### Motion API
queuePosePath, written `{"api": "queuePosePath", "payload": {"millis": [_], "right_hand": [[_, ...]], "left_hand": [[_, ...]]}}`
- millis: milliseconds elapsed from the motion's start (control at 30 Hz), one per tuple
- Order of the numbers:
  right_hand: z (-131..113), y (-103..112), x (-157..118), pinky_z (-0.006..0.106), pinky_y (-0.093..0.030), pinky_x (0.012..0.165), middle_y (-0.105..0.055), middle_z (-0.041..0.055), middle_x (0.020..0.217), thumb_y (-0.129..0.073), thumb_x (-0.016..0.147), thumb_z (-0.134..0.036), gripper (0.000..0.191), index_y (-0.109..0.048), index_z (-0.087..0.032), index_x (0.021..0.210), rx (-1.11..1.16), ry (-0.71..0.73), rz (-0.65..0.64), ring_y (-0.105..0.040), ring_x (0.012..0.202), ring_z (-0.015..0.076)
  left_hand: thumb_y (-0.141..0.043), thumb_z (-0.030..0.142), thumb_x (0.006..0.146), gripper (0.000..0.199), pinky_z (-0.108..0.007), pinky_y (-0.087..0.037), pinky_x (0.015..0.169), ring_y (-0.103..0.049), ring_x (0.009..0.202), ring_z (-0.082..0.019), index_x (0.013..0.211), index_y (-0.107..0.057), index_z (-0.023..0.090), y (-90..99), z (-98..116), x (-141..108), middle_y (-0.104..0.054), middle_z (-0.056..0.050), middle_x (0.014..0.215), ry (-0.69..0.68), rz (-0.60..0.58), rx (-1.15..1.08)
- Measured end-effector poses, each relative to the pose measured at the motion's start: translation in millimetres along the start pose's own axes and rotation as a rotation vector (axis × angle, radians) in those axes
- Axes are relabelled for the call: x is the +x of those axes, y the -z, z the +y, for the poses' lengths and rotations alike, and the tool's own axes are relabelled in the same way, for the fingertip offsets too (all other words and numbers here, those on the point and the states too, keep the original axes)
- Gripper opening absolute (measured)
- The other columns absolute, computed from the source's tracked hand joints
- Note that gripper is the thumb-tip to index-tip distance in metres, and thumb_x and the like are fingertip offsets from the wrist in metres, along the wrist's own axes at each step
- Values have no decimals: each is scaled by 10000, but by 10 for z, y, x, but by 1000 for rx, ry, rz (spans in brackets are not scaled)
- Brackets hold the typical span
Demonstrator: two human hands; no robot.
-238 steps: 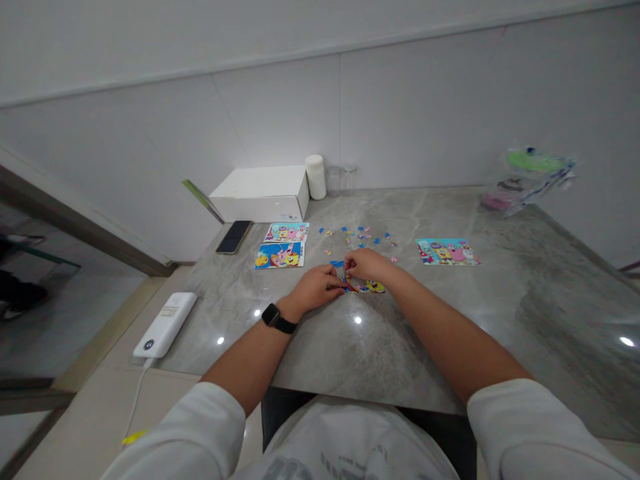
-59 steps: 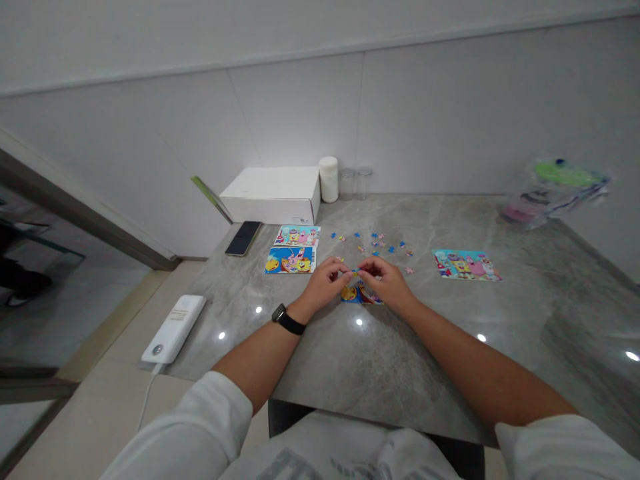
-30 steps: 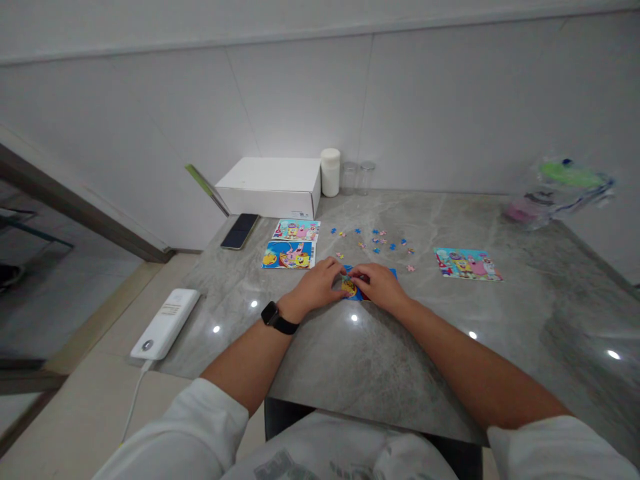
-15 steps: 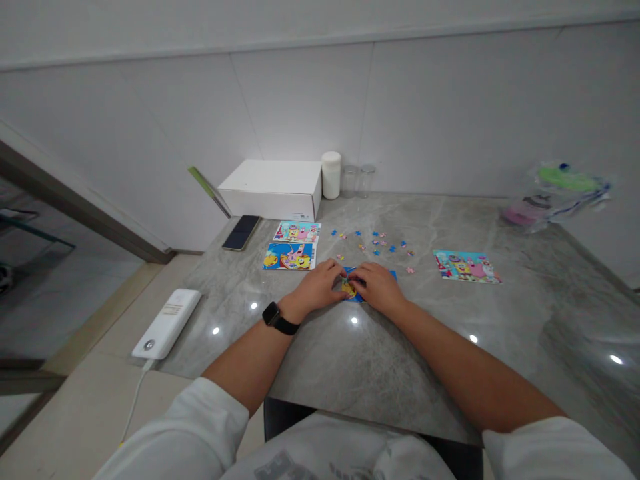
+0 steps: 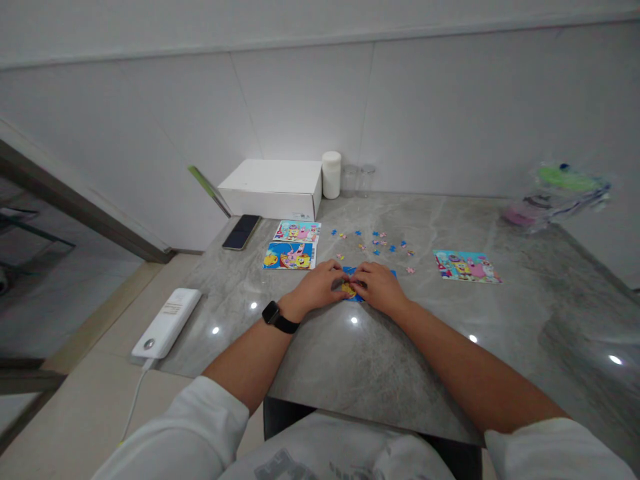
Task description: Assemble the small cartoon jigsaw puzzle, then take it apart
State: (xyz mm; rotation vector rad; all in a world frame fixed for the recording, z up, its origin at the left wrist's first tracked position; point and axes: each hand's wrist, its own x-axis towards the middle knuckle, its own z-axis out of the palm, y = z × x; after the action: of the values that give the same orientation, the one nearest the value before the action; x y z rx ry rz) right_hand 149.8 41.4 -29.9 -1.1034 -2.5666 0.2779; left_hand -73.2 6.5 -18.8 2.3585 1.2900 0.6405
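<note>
Both hands have moved down from their raised position of two seconds ago. Left hand [image 5: 323,287] and right hand [image 5: 380,287] now touch the blue puzzle [image 5: 357,297], which lies flat on the desk [image 5: 360,360], partly covered. Fingers are bent, with the hands close together; whether a piece is pinched between them cannot be determined. Loose pieces [image 5: 376,243] lie beyond the hands. Two picture cards [image 5: 290,256] lie to the left; a picture panel [image 5: 467,267] lies to the right.
</note>
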Motion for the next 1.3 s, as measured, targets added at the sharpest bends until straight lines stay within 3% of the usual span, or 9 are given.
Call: {"api": "queuePosePath", "payload": {"millis": [600,833,967,1100,1300], "right_hand": [[16,-24,-29,359,-456,897,-728,75,1006,-651,982,-282,157,-805,-250,983,4,64,-10,-619,965,218],[19,22,-25,357,-470,915,-726,78,1020,-638,986,-261,155,-789,-229,1006,67,59,20,-635,1001,218],[18,55,-13,363,-494,929,-725,74,1009,-640,971,-254,144,-782,-231,979,180,7,130,-652,987,216],[87,156,19,357,-516,897,-720,72,966,-618,962,-265,159,-766,-226,920,311,-76,344,-665,940,217],[522,315,41,320,-490,706,-681,54,891,-602,963,-369,211,-726,-209,903,371,-266,619,-586,729,182]], "left_hand": [[-727,353,929,203,-368,-533,1036,-659,1131,-221,1102,-793,270,18,-24,45,-690,-63,1222,-31,-41,-40],[-669,301,958,184,-349,-539,1018,-668,1099,-201,1101,-771,244,13,-38,44,-702,-60,1152,-27,39,-92],[-676,270,939,171,-365,-540,1012,-660,1107,-206,1084,-764,245,33,-27,54,-686,-63,1151,-16,117,-120],[-652,276,950,170,-355,-544,946,-658,1005,-194,1071,-761,229,64,-21,77,-687,-63,1098,50,238,-139],[-598,324,976,213,-307,-503,753,-570,756,-147,1093,-731,206,75,-88,135,-700,-41,1008,206,465,-200]]}}
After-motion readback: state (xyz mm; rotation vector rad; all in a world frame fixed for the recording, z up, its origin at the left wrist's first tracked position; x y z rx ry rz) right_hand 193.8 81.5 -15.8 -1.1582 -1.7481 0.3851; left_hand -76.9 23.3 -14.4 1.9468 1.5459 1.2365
